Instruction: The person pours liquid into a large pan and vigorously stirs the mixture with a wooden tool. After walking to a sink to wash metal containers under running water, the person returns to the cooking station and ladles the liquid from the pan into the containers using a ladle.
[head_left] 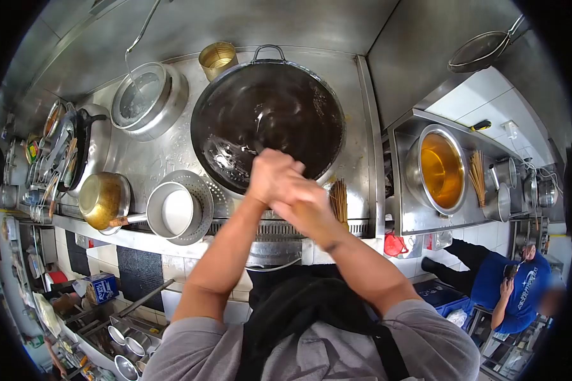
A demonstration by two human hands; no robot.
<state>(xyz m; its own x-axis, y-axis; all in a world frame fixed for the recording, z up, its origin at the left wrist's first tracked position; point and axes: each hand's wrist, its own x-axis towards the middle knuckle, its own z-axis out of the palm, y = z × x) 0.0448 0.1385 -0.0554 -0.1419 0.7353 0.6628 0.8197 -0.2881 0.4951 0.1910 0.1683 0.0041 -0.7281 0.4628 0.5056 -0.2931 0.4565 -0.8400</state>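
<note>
My left hand [268, 176] and my right hand [300, 193] are closed together over the near edge of a large black wok [267, 108]. Both seem wrapped round the handle of a tool, whose kind I cannot make out; a small dark part of it shows just beyond my fingers. Dark, glossy liquid coats or fills the wok, with bright reflections and a few pale flecks. A loop handle [269, 49] stands at its far rim. Just right of my right hand, a bamboo brush [339, 202] rests against the wok's side.
Left of the wok stand a white-lined saucepan [177, 209] on a perforated metal rim, an upturned brassy pot [102, 200] and a strainer pot [140, 98]. A bowl of amber liquid [442, 171] sits at right. A person in a blue shirt [511, 289] is at lower right.
</note>
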